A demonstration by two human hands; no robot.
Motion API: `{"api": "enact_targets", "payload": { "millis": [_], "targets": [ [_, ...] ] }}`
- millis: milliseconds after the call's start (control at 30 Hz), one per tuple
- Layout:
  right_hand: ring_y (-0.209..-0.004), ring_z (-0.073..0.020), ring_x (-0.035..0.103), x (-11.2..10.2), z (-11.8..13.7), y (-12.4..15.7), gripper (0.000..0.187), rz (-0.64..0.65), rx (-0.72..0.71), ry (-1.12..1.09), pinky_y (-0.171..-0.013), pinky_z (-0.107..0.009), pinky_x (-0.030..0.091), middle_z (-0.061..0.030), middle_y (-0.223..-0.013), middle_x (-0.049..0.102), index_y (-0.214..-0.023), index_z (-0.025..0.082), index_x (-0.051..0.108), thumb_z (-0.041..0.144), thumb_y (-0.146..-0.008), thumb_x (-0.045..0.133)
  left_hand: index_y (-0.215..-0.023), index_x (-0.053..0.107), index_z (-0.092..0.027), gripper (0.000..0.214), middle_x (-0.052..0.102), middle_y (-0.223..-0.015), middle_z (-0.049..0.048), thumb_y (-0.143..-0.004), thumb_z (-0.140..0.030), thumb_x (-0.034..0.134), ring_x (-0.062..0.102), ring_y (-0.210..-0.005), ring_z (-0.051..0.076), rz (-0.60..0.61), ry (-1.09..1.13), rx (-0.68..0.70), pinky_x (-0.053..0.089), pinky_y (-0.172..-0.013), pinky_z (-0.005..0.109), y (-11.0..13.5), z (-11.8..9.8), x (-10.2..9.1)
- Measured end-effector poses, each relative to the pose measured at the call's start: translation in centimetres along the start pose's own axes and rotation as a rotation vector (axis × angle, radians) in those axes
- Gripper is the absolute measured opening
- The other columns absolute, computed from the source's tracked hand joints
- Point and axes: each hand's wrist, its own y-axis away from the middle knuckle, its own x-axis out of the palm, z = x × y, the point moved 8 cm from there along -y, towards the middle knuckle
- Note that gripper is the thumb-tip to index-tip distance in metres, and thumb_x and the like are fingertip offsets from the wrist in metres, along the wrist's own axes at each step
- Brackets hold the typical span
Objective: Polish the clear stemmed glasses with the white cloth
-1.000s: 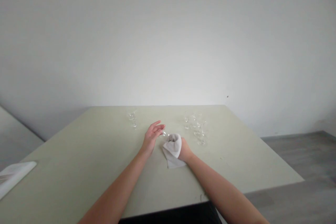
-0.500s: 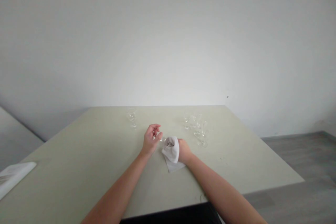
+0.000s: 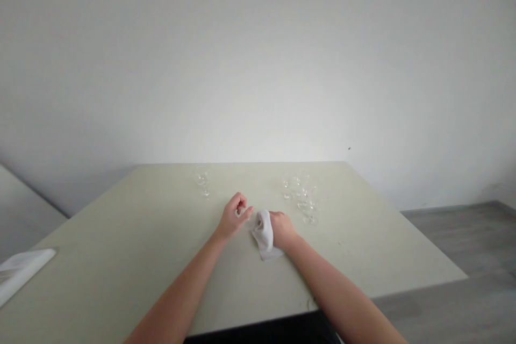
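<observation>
My left hand [image 3: 234,215] is curled round a small clear stemmed glass [image 3: 242,211], which is hard to make out against the pale table. The glass lies on its side in the air between my hands, its right end close to the cloth. A white cloth [image 3: 264,234] is bunched in my right hand [image 3: 281,228], whose fingers are closed and partly hidden behind it. One corner of the cloth hangs down toward the tabletop.
One clear stemmed glass [image 3: 202,180] stands at the back left of the pale table [image 3: 133,258]. Several more glasses [image 3: 304,201] are grouped to the right, beyond my right hand. A white object [image 3: 26,269] lies at the left edge.
My left fingers have curled in more, and that hand has shifted slightly right. The cloth has turned and looks narrower, with its hanging corner a little higher.
</observation>
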Motion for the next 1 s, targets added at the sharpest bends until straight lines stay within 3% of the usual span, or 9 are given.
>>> {"api": "enact_targets", "payload": {
  "millis": [533,800,1000],
  "targets": [
    [-0.081,-0.0205,0.066,0.3,0.1,-0.1,0.015,0.015,-0.024,0.013,-0.067,-0.026,0.038,-0.0089,-0.090,0.070,-0.094,0.016,0.064,0.023,-0.084,0.055,-0.067,0.031,-0.022,0.034,0.033,-0.068,-0.0044,-0.081,-0.036,0.058,0.034,-0.063,0.013,-0.041,-0.098,0.127,0.032,-0.062,0.027,0.1,-0.8,-0.5],
    [-0.081,-0.0200,0.066,0.2,0.0,0.0,0.015,0.007,-0.031,-0.011,-0.067,-0.026,0.038,-0.0091,-0.090,0.070,-0.093,0.016,0.064,0.023,-0.084,0.054,-0.068,0.037,-0.022,0.028,0.038,-0.069,-0.0027,-0.080,-0.037,0.059,0.037,-0.066,0.015,-0.054,-0.145,0.136,0.033,-0.064,0.028,0.2,-1.3,-0.5],
    [-0.080,-0.0200,0.066,0.2,-0.2,-0.1,0.015,0.005,-0.012,-0.008,-0.065,-0.026,0.038,-0.0082,-0.089,0.070,-0.093,0.016,0.063,0.022,-0.080,0.057,-0.065,0.036,-0.022,0.032,0.037,-0.066,-0.0031,-0.078,-0.036,0.062,0.037,-0.065,0.015,-0.133,-0.156,0.162,0.033,-0.065,0.029,0.3,-1.6,-1.1]
  ]
}}
